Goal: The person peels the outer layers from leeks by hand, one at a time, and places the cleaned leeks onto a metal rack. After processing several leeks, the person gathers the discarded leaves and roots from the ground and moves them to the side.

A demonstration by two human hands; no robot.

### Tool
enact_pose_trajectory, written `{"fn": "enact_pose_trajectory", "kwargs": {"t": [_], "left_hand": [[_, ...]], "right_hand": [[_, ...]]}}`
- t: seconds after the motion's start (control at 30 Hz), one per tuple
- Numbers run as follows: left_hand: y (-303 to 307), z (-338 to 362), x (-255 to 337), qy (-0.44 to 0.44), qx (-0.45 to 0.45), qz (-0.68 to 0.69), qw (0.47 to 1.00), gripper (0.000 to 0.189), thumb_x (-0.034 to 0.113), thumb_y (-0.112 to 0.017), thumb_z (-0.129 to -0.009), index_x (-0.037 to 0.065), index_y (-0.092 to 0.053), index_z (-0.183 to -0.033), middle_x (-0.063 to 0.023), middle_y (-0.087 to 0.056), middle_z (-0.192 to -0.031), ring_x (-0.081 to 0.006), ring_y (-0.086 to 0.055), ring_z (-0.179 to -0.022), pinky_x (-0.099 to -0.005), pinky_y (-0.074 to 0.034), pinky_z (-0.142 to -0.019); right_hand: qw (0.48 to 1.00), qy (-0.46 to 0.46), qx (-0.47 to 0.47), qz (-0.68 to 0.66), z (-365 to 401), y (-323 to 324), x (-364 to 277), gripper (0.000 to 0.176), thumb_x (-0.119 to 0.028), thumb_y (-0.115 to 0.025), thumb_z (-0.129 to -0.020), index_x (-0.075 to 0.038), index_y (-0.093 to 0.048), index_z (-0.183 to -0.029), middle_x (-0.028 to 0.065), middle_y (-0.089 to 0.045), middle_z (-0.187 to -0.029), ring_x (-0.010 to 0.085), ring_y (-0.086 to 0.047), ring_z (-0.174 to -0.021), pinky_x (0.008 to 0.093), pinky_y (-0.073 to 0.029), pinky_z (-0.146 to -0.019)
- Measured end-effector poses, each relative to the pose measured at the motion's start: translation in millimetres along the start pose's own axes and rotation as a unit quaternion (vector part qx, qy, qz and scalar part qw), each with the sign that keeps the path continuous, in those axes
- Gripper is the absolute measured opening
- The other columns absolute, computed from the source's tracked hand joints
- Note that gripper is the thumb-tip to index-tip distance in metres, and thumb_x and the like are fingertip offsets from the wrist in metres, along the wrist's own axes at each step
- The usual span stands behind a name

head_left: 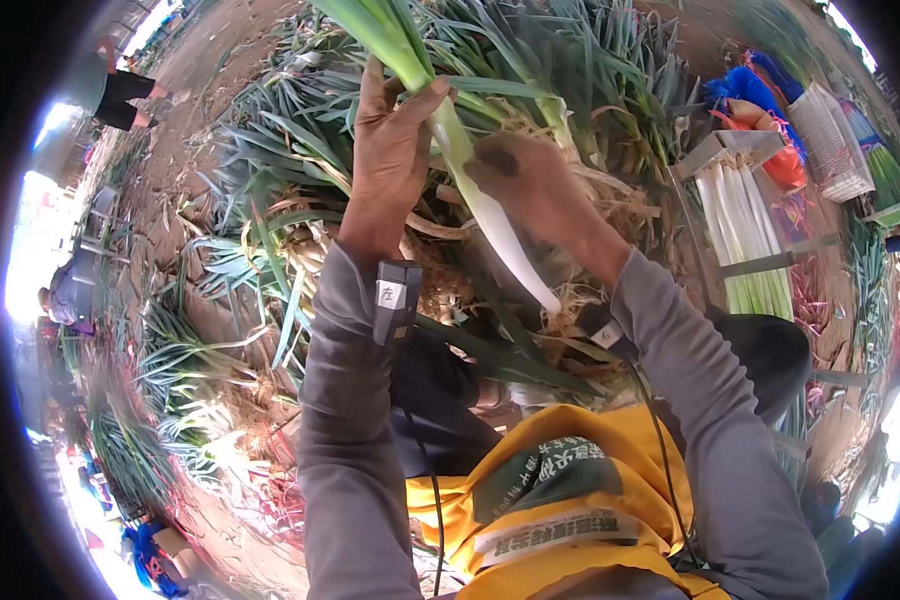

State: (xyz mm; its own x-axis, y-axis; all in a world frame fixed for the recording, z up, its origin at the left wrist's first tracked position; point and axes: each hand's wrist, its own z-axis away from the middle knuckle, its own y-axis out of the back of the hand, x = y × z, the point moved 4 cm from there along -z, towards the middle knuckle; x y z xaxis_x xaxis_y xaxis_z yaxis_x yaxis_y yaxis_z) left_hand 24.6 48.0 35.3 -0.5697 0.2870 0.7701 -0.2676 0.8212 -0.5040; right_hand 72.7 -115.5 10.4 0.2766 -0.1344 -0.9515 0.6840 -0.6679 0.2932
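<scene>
Grey sleeves (350,430), black wrist boxes (398,318) with white labels (391,294), black cables (436,500), yellow apron (570,505).

1. the floor (185,75) is brown dirt, with little dry bits (182,122) scattered on it.
2. a big heap of long green onions (300,150) lies on the dirt, with most green tops at the far side and pale, stringy roots (620,200) nearer.
3. a smaller bunch (185,365) lies to the left.
4. thin red strings (282,500) lie on the floor near that bunch.
</scene>
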Motion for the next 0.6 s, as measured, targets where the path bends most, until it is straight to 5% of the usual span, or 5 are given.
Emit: {"fn": "enact_pose_trajectory", "kwargs": {"t": [0.17, 0.23, 0.3, 0.37, 0.6], "left_hand": [[14.1, -6.6, 4.0, -0.032, 0.019, -0.048, 0.998, 0.051, -0.005, -0.063, -0.095, 0.012, -0.049, -0.142, -0.0068, -0.066, -0.108, -0.0185, -0.066, -0.096, -0.0369, -0.059, -0.09], [18.8, -7.0, 3.4, -0.033, 0.084, -0.035, 0.995, 0.049, -0.006, -0.06, -0.096, 0.013, -0.048, -0.14, -0.0077, -0.066, -0.105, -0.0185, -0.067, -0.094, -0.0343, -0.06, -0.084], [22.6, -10.0, 11.6, -0.05, 0.085, -0.054, 0.994, 0.047, -0.006, -0.06, -0.095, 0.013, -0.05, -0.137, -0.0075, -0.066, -0.103, -0.0182, -0.068, -0.091, -0.0318, -0.06, -0.081], [30.3, -11.6, 17.3, -0.067, 0.121, -0.059, 0.989, 0.047, -0.007, -0.062, -0.094, 0.014, -0.052, -0.134, -0.0073, -0.066, -0.102, -0.0181, -0.068, -0.09, -0.0305, -0.059, -0.08], [59.2, -21.5, 43.4, -0.156, 0.091, -0.142, 0.973, 0.048, -0.01, -0.064, -0.091, 0.013, -0.056, -0.133, -0.0074, -0.064, -0.107, -0.0186, -0.066, -0.097, -0.0302, -0.058, -0.088]], "right_hand": [[0.954, 0.281, -0.037, 0.1, 36.5, -6.8, -23.7, 0.013, -0.014, -0.07, -0.092, -0.003, -0.07, -0.1, 0.0126, -0.069, -0.093, 0.0333, -0.066, -0.085, 0.0371, -0.052, -0.078], [0.946, 0.312, -0.044, 0.077, 47.3, -4.5, -29.2, 0.014, -0.013, -0.068, -0.095, -0.001, -0.068, -0.102, 0.0112, -0.069, -0.09, 0.0254, -0.068, -0.078, 0.0348, -0.053, -0.073], [0.983, 0.002, -0.177, -0.052, 58.0, 2.6, -13.3, 0.013, -0.011, -0.067, -0.096, 0.0, -0.067, -0.104, 0.0096, -0.069, -0.084, 0.017, -0.068, -0.071, 0.0318, -0.053, -0.067], [0.983, 0.015, -0.174, -0.063, 74.9, 6.8, 0.8, 0.012, -0.011, -0.065, -0.097, 0.0, -0.066, -0.103, 0.0078, -0.068, -0.078, 0.0087, -0.067, -0.067, 0.0287, -0.052, -0.061], [0.878, -0.087, -0.33, 0.336, 181.0, -1.5, 211.8, 0.025, -0.02, -0.061, -0.092, -0.003, -0.068, -0.11, 0.0232, -0.071, -0.096, 0.0421, -0.07, -0.091, 0.0482, -0.054, -0.081]]}}
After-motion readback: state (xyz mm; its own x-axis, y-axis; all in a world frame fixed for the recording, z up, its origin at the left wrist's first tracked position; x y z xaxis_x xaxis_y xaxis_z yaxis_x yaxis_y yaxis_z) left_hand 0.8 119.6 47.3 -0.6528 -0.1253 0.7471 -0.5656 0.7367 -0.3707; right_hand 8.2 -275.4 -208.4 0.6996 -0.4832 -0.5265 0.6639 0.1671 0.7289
